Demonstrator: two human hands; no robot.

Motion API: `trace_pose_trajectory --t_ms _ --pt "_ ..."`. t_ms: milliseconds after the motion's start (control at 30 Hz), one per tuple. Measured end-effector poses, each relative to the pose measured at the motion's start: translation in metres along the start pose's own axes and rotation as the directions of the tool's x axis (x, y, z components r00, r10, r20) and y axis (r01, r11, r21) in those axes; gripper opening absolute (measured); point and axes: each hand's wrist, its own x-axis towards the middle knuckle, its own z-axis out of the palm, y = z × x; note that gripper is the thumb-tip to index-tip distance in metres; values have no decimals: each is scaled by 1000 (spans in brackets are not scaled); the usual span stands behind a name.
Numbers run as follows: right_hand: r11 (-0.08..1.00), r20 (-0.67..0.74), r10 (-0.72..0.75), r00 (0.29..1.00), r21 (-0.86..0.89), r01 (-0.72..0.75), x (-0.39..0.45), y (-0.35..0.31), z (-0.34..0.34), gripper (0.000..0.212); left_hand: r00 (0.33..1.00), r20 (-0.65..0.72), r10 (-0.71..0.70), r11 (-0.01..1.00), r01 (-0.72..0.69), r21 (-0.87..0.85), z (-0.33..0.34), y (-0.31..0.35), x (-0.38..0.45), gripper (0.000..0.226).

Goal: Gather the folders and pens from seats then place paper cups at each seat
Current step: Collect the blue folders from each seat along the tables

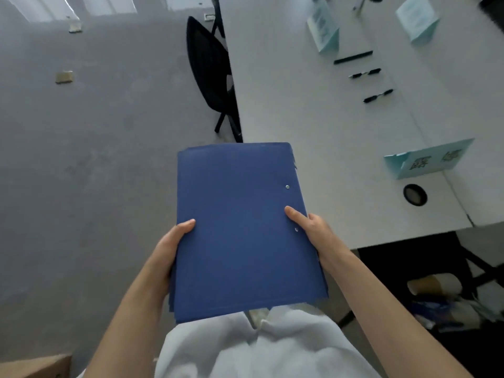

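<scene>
- while both hands are busy, the job looks partly done: a stack of blue folders (245, 230) is already gathered and carried in front of the person's waist, off the table (313, 126) and just beside its near corner.
- the left hand (170, 249) grips the stack's left edge, thumb lying on the top cover and fingers hidden beneath; the right hand (313, 230) holds the right edge the same way, thumb on top near the two metal rivets.
- several edges show at the near end of the stack, so i judge it to be more than one folder, though how many i cannot tell.
- the stack's long axis runs away from the person's body, tilted a little to the right, roughly in line with the table's long edge; the riveted spine side faces the table.
- still left, as far as i can see: two black pens (371, 83) lie on the table well ahead, near a thin dark strip (353, 57) i cannot identify.
- no paper cups stand on the table at any seat in view; some cups (425, 285) appear to lie under the table at the right, though that is dim.
- pale green name cards (429, 159) stand on the table, and a black chair (210, 69) is pushed in at the far side.
</scene>
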Motion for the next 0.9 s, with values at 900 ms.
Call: trace_pose_trajectory --t_ms 900 --pt "908 -709 -160 686 167 383 24 -35 -31 50 605 790 -103 350 -721 598 201 206 203 58"
